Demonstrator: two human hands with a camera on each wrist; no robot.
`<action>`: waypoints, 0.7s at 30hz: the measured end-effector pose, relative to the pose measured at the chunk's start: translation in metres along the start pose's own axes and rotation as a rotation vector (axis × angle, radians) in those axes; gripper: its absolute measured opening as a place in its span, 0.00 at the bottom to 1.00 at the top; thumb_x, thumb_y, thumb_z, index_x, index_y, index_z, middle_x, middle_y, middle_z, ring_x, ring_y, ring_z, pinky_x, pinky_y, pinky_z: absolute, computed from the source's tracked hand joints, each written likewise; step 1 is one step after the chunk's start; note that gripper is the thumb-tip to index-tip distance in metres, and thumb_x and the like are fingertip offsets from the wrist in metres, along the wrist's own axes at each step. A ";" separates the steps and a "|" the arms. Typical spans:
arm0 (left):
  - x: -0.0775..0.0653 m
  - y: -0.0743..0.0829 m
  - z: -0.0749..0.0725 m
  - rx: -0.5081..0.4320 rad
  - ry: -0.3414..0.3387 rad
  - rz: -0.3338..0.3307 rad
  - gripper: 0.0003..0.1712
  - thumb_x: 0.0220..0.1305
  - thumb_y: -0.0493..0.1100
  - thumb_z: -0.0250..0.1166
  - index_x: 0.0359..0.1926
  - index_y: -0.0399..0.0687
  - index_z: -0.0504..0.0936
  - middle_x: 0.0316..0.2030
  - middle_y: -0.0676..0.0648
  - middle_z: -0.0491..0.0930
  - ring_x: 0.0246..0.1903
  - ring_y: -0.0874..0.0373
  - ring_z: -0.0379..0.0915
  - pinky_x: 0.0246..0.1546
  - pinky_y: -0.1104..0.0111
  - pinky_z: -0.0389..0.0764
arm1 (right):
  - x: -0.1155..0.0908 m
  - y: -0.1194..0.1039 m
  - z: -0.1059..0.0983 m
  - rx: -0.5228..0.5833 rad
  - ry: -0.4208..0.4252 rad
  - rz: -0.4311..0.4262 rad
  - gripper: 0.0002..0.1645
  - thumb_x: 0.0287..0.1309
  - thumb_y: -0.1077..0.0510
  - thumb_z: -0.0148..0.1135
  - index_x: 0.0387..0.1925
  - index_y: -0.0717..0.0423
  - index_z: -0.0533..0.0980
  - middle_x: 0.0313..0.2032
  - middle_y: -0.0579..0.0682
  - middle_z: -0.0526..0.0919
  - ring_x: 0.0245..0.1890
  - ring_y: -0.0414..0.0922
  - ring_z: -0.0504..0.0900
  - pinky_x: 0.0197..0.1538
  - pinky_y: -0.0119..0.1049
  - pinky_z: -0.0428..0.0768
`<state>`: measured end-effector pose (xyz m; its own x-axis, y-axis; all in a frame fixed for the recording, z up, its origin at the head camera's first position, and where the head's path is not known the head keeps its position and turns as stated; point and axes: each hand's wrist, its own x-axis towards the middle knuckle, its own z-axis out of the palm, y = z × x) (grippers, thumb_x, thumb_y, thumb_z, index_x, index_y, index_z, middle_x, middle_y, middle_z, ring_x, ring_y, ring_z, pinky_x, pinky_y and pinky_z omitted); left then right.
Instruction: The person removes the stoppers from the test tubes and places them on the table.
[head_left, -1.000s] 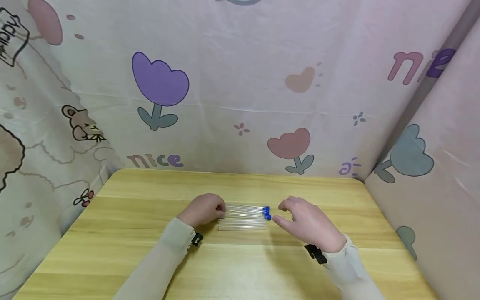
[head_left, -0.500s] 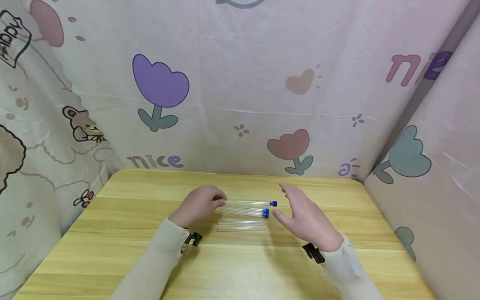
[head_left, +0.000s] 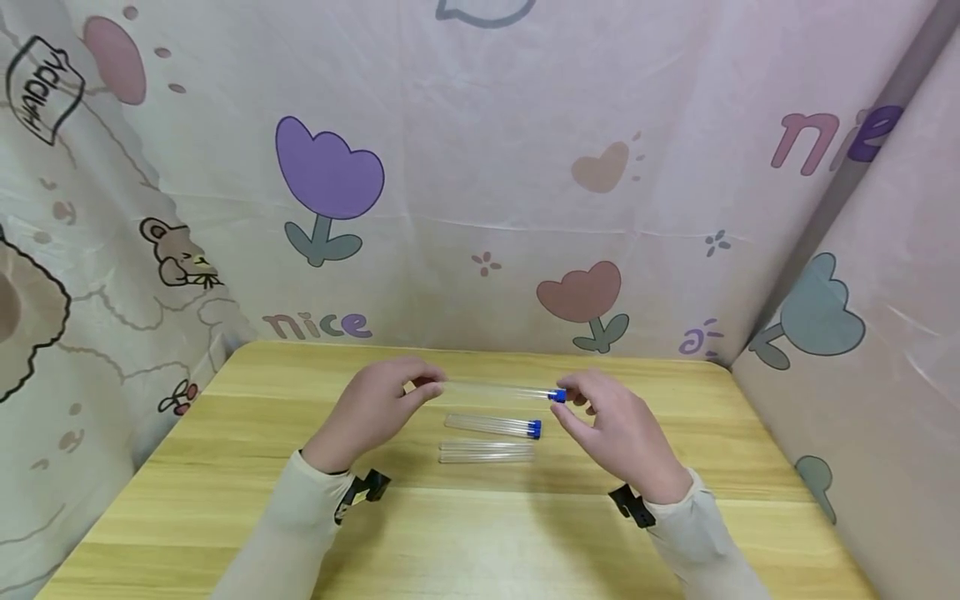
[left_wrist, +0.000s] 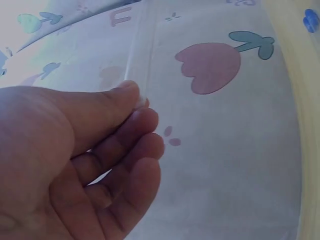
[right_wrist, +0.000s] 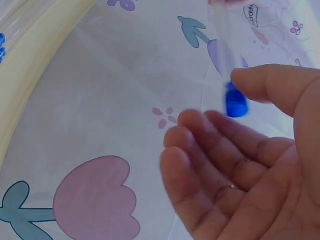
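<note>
My left hand (head_left: 372, 410) pinches the end of a clear test tube (head_left: 510, 390) between thumb and fingertips, holding it above the table. The tube lies nearly level and carries a blue cap (head_left: 557, 396) at its right end. Around that cap stands my right hand (head_left: 624, 429), its fingers loosely bent. In the right wrist view the thumb is at or very near the blue cap (right_wrist: 236, 101), while the fingers stay apart from it. Below, several blue-capped test tubes (head_left: 491, 425) lie side by side. Nearer to me lie clear tubes (head_left: 486, 452) with no caps visible.
The wooden table (head_left: 480, 533) has its back edge against a printed curtain (head_left: 450, 292). More of the curtain hangs at both sides. A black wrist device (head_left: 633, 506) sits at my right cuff, and another (head_left: 363, 493) at my left.
My left hand has drawn one capped tube away from the others and lifted it up off the table. My right hand first spread its fingers, then brought them in around the cap.
</note>
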<state>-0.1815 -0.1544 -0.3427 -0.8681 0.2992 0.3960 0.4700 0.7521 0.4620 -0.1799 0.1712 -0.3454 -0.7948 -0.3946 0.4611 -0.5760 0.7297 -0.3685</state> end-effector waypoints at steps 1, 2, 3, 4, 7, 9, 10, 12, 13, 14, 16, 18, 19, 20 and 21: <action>-0.001 0.000 -0.002 0.000 0.012 0.004 0.07 0.70 0.46 0.70 0.46 0.56 0.89 0.43 0.58 0.87 0.37 0.64 0.80 0.39 0.63 0.82 | 0.000 0.000 0.000 -0.002 0.000 -0.007 0.12 0.66 0.53 0.70 0.48 0.51 0.82 0.38 0.40 0.83 0.39 0.40 0.83 0.41 0.40 0.86; -0.002 0.000 -0.004 0.000 0.023 0.009 0.07 0.70 0.45 0.70 0.47 0.55 0.89 0.43 0.57 0.87 0.37 0.64 0.79 0.38 0.63 0.81 | 0.000 0.000 0.000 -0.001 0.003 -0.008 0.11 0.66 0.53 0.70 0.47 0.51 0.82 0.37 0.39 0.83 0.38 0.39 0.83 0.40 0.39 0.85; -0.002 0.001 -0.006 -0.001 0.031 0.012 0.07 0.70 0.45 0.70 0.47 0.55 0.89 0.43 0.57 0.87 0.37 0.64 0.79 0.38 0.64 0.81 | 0.000 0.000 0.001 0.009 0.009 -0.008 0.11 0.66 0.54 0.70 0.47 0.51 0.82 0.36 0.38 0.83 0.37 0.38 0.83 0.39 0.39 0.86; -0.003 0.001 -0.008 0.002 0.041 0.015 0.08 0.70 0.45 0.70 0.47 0.55 0.90 0.44 0.57 0.87 0.37 0.63 0.79 0.38 0.64 0.81 | 0.000 0.000 0.001 0.024 0.022 -0.011 0.11 0.66 0.55 0.70 0.48 0.51 0.82 0.35 0.38 0.83 0.36 0.37 0.83 0.39 0.39 0.86; -0.003 0.004 -0.012 0.002 0.059 0.033 0.08 0.69 0.45 0.70 0.47 0.55 0.90 0.44 0.57 0.87 0.37 0.63 0.79 0.37 0.65 0.81 | 0.000 -0.001 0.000 0.061 0.088 -0.044 0.17 0.65 0.57 0.71 0.54 0.56 0.80 0.34 0.40 0.85 0.34 0.35 0.83 0.37 0.36 0.86; -0.003 0.006 -0.013 -0.001 0.062 0.042 0.07 0.69 0.45 0.71 0.46 0.55 0.90 0.44 0.57 0.87 0.37 0.63 0.79 0.36 0.66 0.81 | 0.000 -0.001 0.000 0.092 0.132 -0.081 0.18 0.64 0.60 0.72 0.54 0.57 0.80 0.35 0.41 0.85 0.33 0.34 0.83 0.36 0.35 0.86; -0.003 0.007 -0.013 -0.002 0.063 0.046 0.07 0.69 0.45 0.71 0.46 0.55 0.90 0.43 0.57 0.87 0.36 0.64 0.78 0.36 0.66 0.81 | 0.000 -0.001 0.000 0.098 0.152 -0.104 0.17 0.63 0.61 0.72 0.52 0.56 0.80 0.35 0.41 0.85 0.33 0.34 0.82 0.36 0.34 0.85; -0.004 0.009 -0.013 -0.004 0.062 0.051 0.07 0.68 0.44 0.72 0.46 0.54 0.90 0.43 0.58 0.87 0.35 0.65 0.78 0.36 0.67 0.81 | 0.000 0.000 0.000 0.103 0.178 -0.139 0.14 0.63 0.62 0.72 0.49 0.55 0.81 0.35 0.41 0.85 0.34 0.34 0.82 0.37 0.32 0.85; -0.004 0.010 -0.013 -0.001 0.062 0.054 0.07 0.68 0.44 0.71 0.46 0.54 0.90 0.42 0.57 0.87 0.34 0.65 0.77 0.35 0.67 0.81 | 0.000 0.000 0.000 0.106 0.184 -0.148 0.13 0.63 0.62 0.72 0.48 0.55 0.81 0.36 0.40 0.85 0.34 0.34 0.82 0.37 0.32 0.85; -0.004 0.010 -0.013 0.004 0.062 0.054 0.08 0.69 0.45 0.71 0.46 0.53 0.90 0.42 0.57 0.87 0.33 0.66 0.77 0.35 0.68 0.81 | 0.000 0.000 0.000 0.103 0.188 -0.156 0.12 0.63 0.62 0.72 0.47 0.54 0.82 0.36 0.40 0.85 0.35 0.34 0.82 0.37 0.31 0.85; -0.004 0.012 -0.012 0.011 0.063 0.054 0.09 0.69 0.45 0.71 0.47 0.52 0.90 0.41 0.57 0.88 0.32 0.67 0.77 0.35 0.68 0.82 | 0.000 0.001 0.001 0.095 0.191 -0.163 0.11 0.63 0.62 0.72 0.46 0.54 0.82 0.37 0.40 0.85 0.36 0.35 0.82 0.37 0.31 0.85; -0.004 0.013 -0.011 0.020 0.063 0.059 0.09 0.69 0.45 0.71 0.48 0.52 0.89 0.40 0.57 0.88 0.31 0.68 0.78 0.34 0.69 0.82 | 0.000 0.001 0.001 0.087 0.192 -0.162 0.11 0.63 0.62 0.72 0.46 0.54 0.82 0.38 0.41 0.85 0.36 0.35 0.82 0.37 0.32 0.85; -0.004 0.013 -0.011 0.024 0.062 0.065 0.10 0.68 0.44 0.71 0.48 0.51 0.89 0.39 0.57 0.88 0.32 0.68 0.78 0.34 0.69 0.82 | 0.000 0.002 0.001 0.082 0.192 -0.160 0.11 0.63 0.62 0.72 0.46 0.54 0.83 0.38 0.41 0.85 0.36 0.35 0.82 0.36 0.32 0.85; -0.004 0.013 -0.011 0.028 0.060 0.072 0.11 0.68 0.44 0.72 0.49 0.51 0.89 0.39 0.57 0.88 0.32 0.68 0.79 0.35 0.70 0.82 | 0.001 0.002 0.002 0.077 0.192 -0.157 0.10 0.63 0.62 0.72 0.46 0.54 0.83 0.38 0.41 0.85 0.36 0.35 0.82 0.36 0.33 0.85; -0.004 0.013 -0.010 0.031 0.057 0.079 0.12 0.67 0.44 0.73 0.50 0.50 0.89 0.39 0.57 0.87 0.34 0.67 0.79 0.35 0.70 0.82 | 0.000 0.002 0.002 0.074 0.193 -0.155 0.10 0.63 0.62 0.72 0.46 0.54 0.82 0.38 0.41 0.84 0.35 0.35 0.82 0.36 0.33 0.85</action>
<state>-0.1696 -0.1518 -0.3299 -0.8175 0.3254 0.4752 0.5311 0.7452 0.4033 -0.1818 0.1714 -0.3474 -0.6493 -0.3795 0.6591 -0.7060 0.6232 -0.3366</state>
